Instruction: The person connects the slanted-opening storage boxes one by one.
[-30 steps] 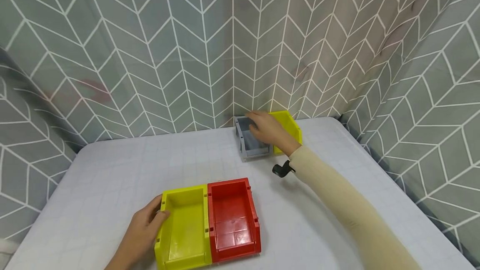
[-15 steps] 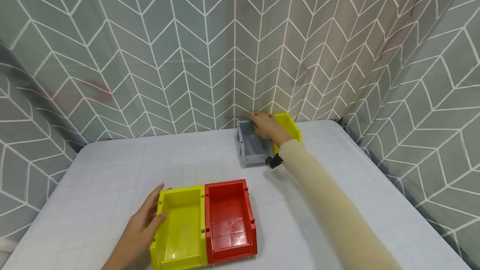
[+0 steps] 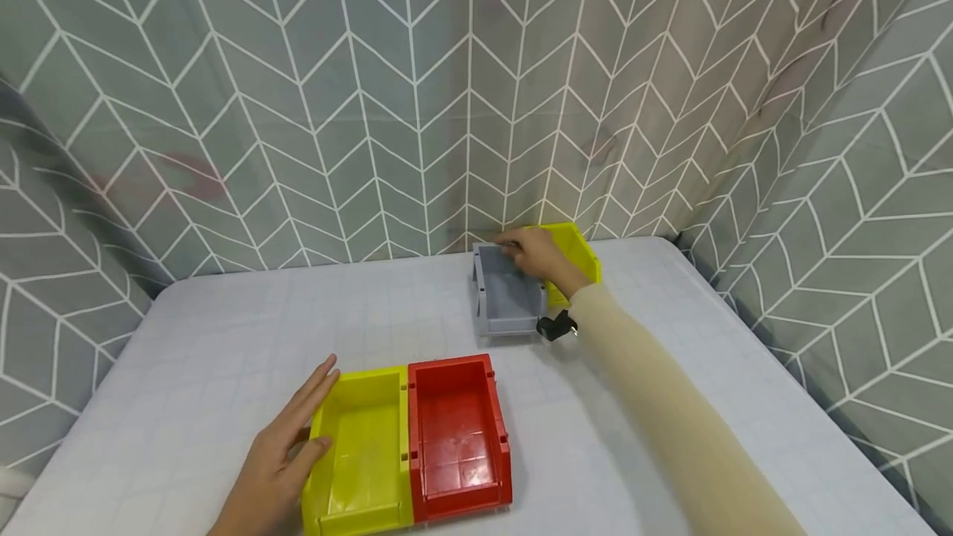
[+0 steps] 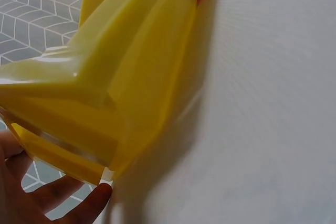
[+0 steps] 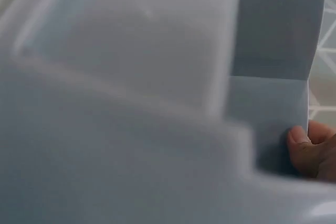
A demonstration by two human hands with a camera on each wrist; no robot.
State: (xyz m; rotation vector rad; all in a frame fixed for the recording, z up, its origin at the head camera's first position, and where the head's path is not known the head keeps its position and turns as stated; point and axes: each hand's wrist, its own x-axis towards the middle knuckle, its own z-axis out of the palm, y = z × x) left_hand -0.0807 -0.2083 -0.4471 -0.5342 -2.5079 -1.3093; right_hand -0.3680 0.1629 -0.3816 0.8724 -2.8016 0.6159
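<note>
In the head view, my left hand [image 3: 271, 461] holds the left wall of a yellow storage bin [image 3: 368, 445], thumb over the rim and other fingers stretched along its outside. The left wrist view shows fingertips at the lower edge of that yellow bin [image 4: 142, 87]. A red bin [image 3: 456, 437] sits flush against its right side. Farther back, my right hand [image 3: 538, 255] grips the back wall of a grey bin [image 3: 506, 292]. In the right wrist view, the thumb lies inside the grey bin [image 5: 270, 103], with a finger behind the wall.
Another yellow bin [image 3: 577, 251] stands right of the grey one, partly hidden by my right hand and wrist. A white cloth covers the table [image 3: 298, 321]. Patterned curtain [image 3: 372, 106] hangs along the back edge and both sides.
The grey bin has come slightly toward me, and my right hand now pinches its back wall after shifting over it. My left fingers have straightened along the near yellow bin.
</note>
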